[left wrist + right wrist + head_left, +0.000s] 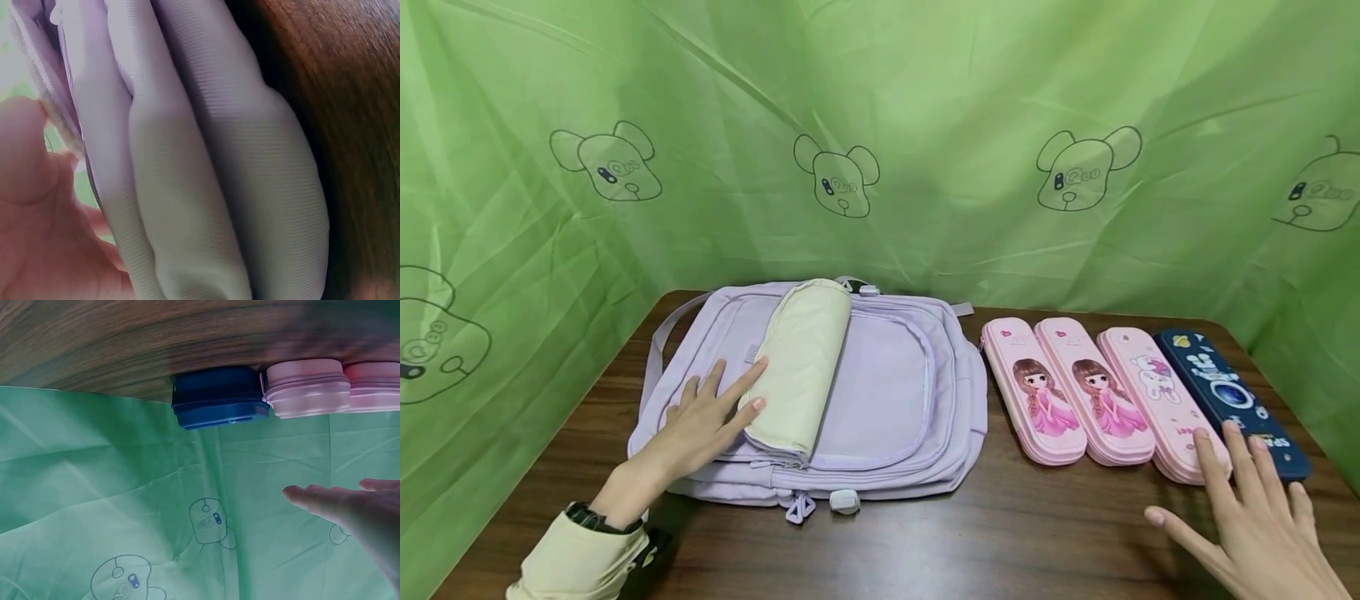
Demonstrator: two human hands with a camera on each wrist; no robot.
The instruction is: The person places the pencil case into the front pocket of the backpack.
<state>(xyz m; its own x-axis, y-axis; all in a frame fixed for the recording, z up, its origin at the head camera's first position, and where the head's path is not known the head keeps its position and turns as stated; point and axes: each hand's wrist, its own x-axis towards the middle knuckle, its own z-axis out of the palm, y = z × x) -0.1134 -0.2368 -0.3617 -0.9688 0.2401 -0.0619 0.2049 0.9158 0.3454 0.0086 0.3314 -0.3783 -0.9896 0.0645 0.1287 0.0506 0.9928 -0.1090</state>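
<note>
1. The lavender backpack (880,392) lies flat on the table (925,558), front side up, presumably so that its front is easy to get at.
2. Across the middle of the backpack sits a cream flap (801,367); it looks to me like the front panel folded back, lining outward, though I can't be certain.
3. The left hand (700,433) is over the backpack's left part, fingers spread, thumb and forefinger at the flap's edge, probably to steady it; I see nothing pinched.
4. Right of the backpack come the first princess case (1035,392), second princess case (1095,392), rabbit case (1161,400) and navy case (1232,398), perhaps set in a row so every cover shows.
5. The right hand (1262,517) is well right of the backpack, fingers fanned, holding nothing; the right wrist view shows it apart from the cases.
6. Green cloth (947,125) hangs behind the backpack.
</note>
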